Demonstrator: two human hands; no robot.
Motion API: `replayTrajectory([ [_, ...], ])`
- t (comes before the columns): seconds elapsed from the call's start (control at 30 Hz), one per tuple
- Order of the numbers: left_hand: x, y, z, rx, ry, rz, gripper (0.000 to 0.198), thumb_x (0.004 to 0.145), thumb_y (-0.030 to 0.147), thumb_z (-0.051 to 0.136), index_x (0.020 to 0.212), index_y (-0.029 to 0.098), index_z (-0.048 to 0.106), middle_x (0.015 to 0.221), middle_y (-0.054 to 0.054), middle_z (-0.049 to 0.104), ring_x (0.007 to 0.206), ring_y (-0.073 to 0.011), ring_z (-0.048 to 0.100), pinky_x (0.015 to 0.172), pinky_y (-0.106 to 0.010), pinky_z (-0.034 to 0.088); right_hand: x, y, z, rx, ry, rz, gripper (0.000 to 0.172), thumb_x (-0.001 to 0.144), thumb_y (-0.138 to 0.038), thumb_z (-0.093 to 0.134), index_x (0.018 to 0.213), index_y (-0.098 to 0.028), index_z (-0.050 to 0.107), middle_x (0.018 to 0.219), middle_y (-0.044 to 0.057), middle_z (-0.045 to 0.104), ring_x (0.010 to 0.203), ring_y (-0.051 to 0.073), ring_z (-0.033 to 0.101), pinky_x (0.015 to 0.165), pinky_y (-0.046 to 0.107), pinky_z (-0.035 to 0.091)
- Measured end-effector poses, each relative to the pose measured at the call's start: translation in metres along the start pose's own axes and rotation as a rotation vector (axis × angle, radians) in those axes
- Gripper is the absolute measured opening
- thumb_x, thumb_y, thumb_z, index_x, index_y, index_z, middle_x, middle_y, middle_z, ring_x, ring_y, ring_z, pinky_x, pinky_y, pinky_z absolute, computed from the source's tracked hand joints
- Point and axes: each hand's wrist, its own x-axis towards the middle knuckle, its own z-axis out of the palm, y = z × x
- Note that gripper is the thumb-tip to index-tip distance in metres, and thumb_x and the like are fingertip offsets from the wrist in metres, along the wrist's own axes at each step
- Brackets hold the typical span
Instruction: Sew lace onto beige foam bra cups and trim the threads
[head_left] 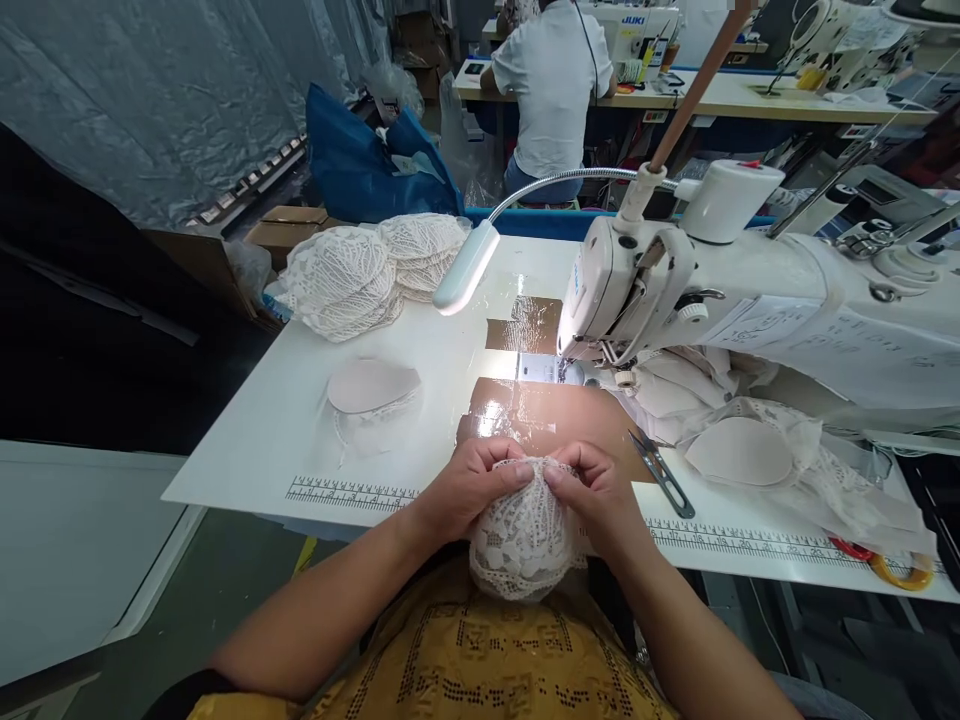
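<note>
A white lace bra cup [523, 545] hangs between my hands at the table's front edge, its rounded side toward me. My left hand [480, 485] pinches its upper edge from the left, thumb on top. From the right, my right hand [596, 495] pinches the same edge a short way off. Just beyond the hands lies a brown taped patch [555, 405] on the table, leading to the sewing machine's needle area [566, 365]. Thread snips [664, 475] rest right of my right hand. A smooth beige cup [373, 387] with lace under it sits to the left.
Stacked lace cups [341, 280] stand at the back left, near a lamp head [466, 268]. The sewing machine [675, 290] takes up the right side, with cup pieces [739, 452] and a yellow tape roll [900, 573] before it. Beyond, a person [555, 95] sits at another table.
</note>
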Motion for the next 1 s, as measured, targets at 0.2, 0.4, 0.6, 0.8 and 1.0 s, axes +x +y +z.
replayTrajectory([
  [0.2, -0.009, 0.056, -0.030, 0.238, 0.487, 0.295, 0.025, 0.075, 0.037, 0.068, 0.073, 0.015, 0.056, 0.062, 0.003, 0.054, 0.054, -0.0105, 0.051, 0.052, -0.022, 0.043, 0.009, -0.008, -0.029, 0.158, 0.069, 0.072, 0.025, 0.073, -0.042, 0.074, 0.079, -0.019, 0.066, 0.076, 0.000, 0.065, 0.067, 0.013, 0.060, 0.066, 0.027, 0.051],
  [0.4, 0.032, 0.080, -0.026, 1.605, 0.630, 0.806, 0.026, 0.090, 0.024, 0.050, 0.066, 0.015, 0.057, 0.063, -0.002, 0.055, 0.063, -0.0151, 0.050, 0.059, -0.028, 0.040, 0.021, -0.028, -0.053, -0.229, 0.096, -0.039, 0.017, 0.082, -0.035, 0.063, 0.091, -0.021, 0.067, 0.086, 0.002, 0.066, 0.077, 0.016, 0.060, 0.072, 0.029, 0.049],
  [0.6, 0.093, 0.018, 0.019, 2.109, 0.145, 0.569, 0.025, 0.078, -0.003, 0.043, 0.069, 0.012, 0.061, 0.063, -0.009, 0.060, 0.063, -0.0219, 0.055, 0.056, -0.033, 0.042, 0.052, -0.037, -0.051, -0.778, -0.019, -0.079, 0.025, 0.087, -0.021, 0.046, 0.096, -0.022, 0.069, 0.091, 0.003, 0.071, 0.080, 0.019, 0.062, 0.074, 0.032, 0.046],
  [0.8, 0.074, 0.022, 0.027, 2.071, -0.011, 0.531, 0.019, 0.085, 0.007, 0.048, 0.074, 0.012, 0.062, 0.068, -0.009, 0.060, 0.067, -0.0218, 0.057, 0.064, -0.035, 0.045, 0.061, -0.011, -0.041, -1.120, -0.081, -0.247, 0.031, 0.083, -0.005, 0.042, 0.090, -0.018, 0.070, 0.094, 0.007, 0.066, 0.085, 0.019, 0.057, 0.073, 0.029, 0.043],
  [1.0, 0.078, 0.042, -0.002, 1.647, -0.134, 0.611, 0.032, 0.099, 0.024, 0.039, 0.099, 0.014, 0.069, 0.100, -0.008, 0.069, 0.083, -0.0174, 0.061, 0.076, -0.030, 0.052, 0.056, -0.001, -0.037, -1.390, -0.047, -0.315, 0.033, 0.085, -0.004, 0.045, 0.102, -0.016, 0.070, 0.099, 0.010, 0.065, 0.088, 0.022, 0.053, 0.075, 0.030, 0.042],
])
